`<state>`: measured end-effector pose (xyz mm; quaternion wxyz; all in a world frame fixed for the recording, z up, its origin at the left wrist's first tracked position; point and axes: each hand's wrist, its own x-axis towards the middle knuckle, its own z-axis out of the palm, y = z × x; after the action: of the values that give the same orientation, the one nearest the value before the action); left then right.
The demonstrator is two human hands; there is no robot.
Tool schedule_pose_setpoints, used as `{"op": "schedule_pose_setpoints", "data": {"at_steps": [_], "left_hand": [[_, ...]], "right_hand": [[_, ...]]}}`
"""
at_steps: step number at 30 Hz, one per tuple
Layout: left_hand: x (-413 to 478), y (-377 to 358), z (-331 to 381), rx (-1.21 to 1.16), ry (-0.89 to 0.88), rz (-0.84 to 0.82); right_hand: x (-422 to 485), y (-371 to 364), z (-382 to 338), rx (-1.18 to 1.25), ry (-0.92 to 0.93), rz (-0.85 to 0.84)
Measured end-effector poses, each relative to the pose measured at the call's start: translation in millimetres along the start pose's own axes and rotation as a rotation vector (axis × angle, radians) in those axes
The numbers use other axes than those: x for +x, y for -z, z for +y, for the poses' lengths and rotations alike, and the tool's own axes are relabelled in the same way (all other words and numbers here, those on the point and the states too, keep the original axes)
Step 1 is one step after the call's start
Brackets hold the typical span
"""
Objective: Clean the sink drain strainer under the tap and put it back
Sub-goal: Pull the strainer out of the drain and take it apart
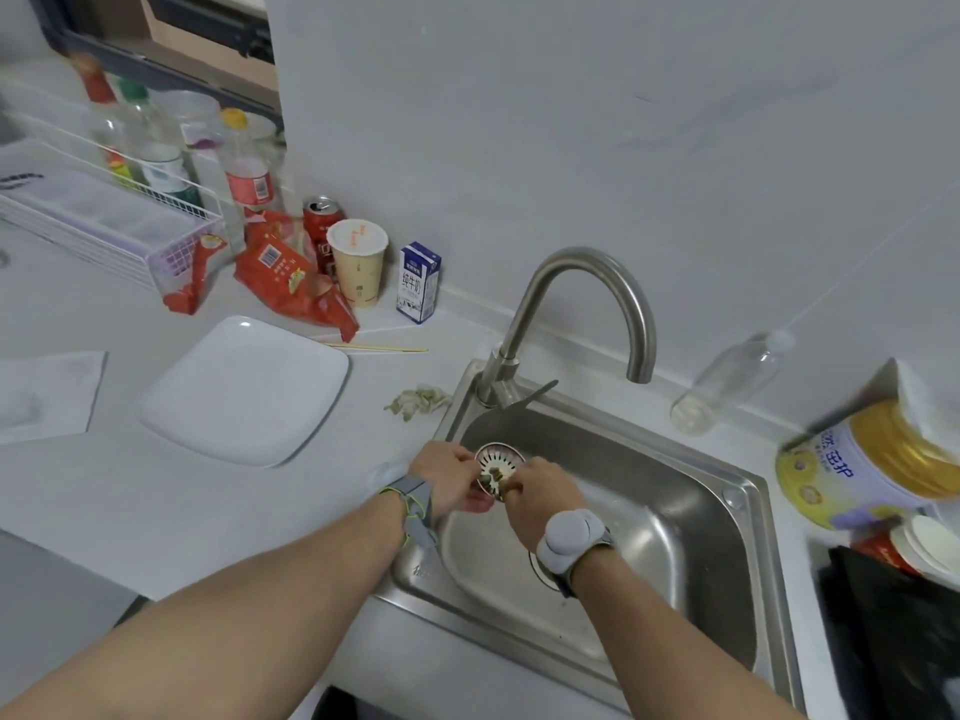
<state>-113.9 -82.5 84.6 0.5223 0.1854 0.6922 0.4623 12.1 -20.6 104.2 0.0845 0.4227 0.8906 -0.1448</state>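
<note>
The round metal drain strainer [496, 462] is held tilted above the left part of the steel sink [691, 517], with dark bits of food scrap in it. My left hand [447, 475] grips its left rim from below. My right hand [543, 493] pinches its lower right edge, fingers at the scraps. The curved steel tap [587, 298] arches behind, its spout to the right of the strainer; no water is visible. The open drain hole [540, 566] is mostly hidden behind my right wrist.
A white square plate [244, 392] and vegetable scraps [418, 400] lie left of the sink. Red snack bags, a can, a cup and a milk carton [418, 283] stand at the back wall. An empty bottle [727, 381] and a large tin [862, 475] are on the right.
</note>
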Motion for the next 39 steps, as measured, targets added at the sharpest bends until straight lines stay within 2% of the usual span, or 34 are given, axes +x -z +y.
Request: {"op": "schedule_pose_setpoints", "data": {"at_steps": [3, 8, 12, 14, 20, 26, 29, 32, 39], "left_hand": [[-4, 11, 1, -0.010, -0.010, -0.003], [-13, 37, 0, -0.056, -0.015, 0.033], [-22, 57, 2, -0.162, -0.017, 0.061], [-26, 69, 2, -0.188, -0.017, 0.093], [-38, 113, -9, -0.218, -0.018, 0.220], [-50, 131, -20, -0.226, -0.033, 0.285], [-54, 135, -24, -0.237, -0.039, 0.297], [-57, 135, -26, -0.235, -0.038, 0.306], [-56, 137, -33, -0.202, -0.035, 0.370]], "right_hand": [[-4, 0, -9, 0.015, 0.145, 0.076], [8, 1, -26, 0.229, 0.168, 0.258], [21, -7, -49, -0.016, 0.345, 0.158], [24, -15, -65, -0.091, 0.371, 0.097], [17, -37, -107, -0.008, 0.475, 0.099], [15, -38, -113, 0.139, 0.424, 0.199], [13, -39, -126, 0.163, 0.454, 0.228], [6, -43, -137, 0.102, 0.520, 0.198], [5, -54, -138, -0.059, 0.534, 0.137]]}}
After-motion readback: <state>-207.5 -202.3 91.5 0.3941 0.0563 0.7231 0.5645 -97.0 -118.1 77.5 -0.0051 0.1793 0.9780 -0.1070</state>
